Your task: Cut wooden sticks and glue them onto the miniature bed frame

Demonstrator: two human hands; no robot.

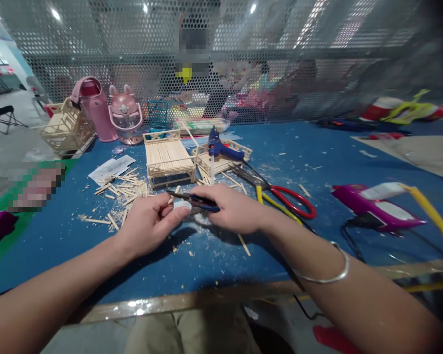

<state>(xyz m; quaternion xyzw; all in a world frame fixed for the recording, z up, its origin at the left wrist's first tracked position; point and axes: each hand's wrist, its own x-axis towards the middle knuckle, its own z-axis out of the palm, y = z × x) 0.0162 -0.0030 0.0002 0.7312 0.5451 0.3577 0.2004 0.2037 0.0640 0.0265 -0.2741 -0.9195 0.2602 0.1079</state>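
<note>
My right hand (229, 206) is closed around dark-handled cutting pliers (203, 201), their jaws pointing left toward my left hand. My left hand (151, 219) is pinched, with the pale end of what looks like a small wooden stick (171, 200) showing at the jaws. A white scrap lies by its thumb; I cannot tell whether it is held. Just beyond both hands stands a miniature bed-like frame of wooden sticks (168, 155). Loose cut sticks (123, 184) and shavings are scattered to the left of it.
A blue glue gun (221, 147) rests on another stick piece (239, 147). Red-handled scissors (295, 199) and a purple tool (376, 206) lie right. Pink bottles (99, 110) and a stick model (68, 125) stand back left, before a perforated metal screen (140, 54).
</note>
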